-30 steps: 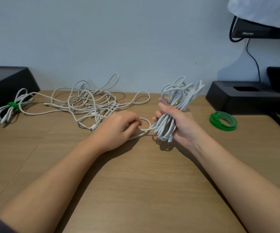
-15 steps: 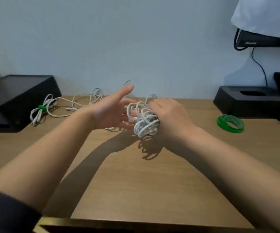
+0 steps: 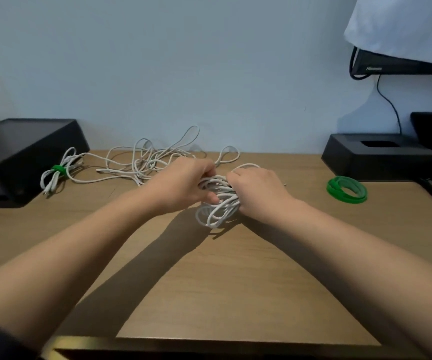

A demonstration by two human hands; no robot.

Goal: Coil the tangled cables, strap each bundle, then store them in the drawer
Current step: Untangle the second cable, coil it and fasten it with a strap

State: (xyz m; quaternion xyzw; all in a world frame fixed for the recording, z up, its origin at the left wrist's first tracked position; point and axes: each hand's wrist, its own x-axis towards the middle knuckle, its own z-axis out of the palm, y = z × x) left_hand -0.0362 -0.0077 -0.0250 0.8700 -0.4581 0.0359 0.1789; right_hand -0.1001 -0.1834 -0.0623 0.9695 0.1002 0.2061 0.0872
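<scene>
A white coiled cable bundle [image 3: 217, 206] hangs between my two hands above the wooden desk [image 3: 235, 281]. My left hand [image 3: 183, 184] grips its left side with curled fingers. My right hand [image 3: 259, 190] grips its right side, fingers wrapped round the loops. Behind my hands lies a tangle of loose white cable [image 3: 147, 159]. At the far left rests a coiled cable bundle with a green strap [image 3: 57, 170]. A roll of green strap [image 3: 347, 189] sits to the right.
A black box [image 3: 20, 157] stands at the left back. A black stand [image 3: 376, 157] and a monitor [image 3: 402, 63] with a black cord are at the right. The desk's front edge [image 3: 209, 344] runs along the bottom.
My left hand went from open beside the bundle to curled on it. The bundle has dropped a little toward the desk. The view has shifted slightly.
</scene>
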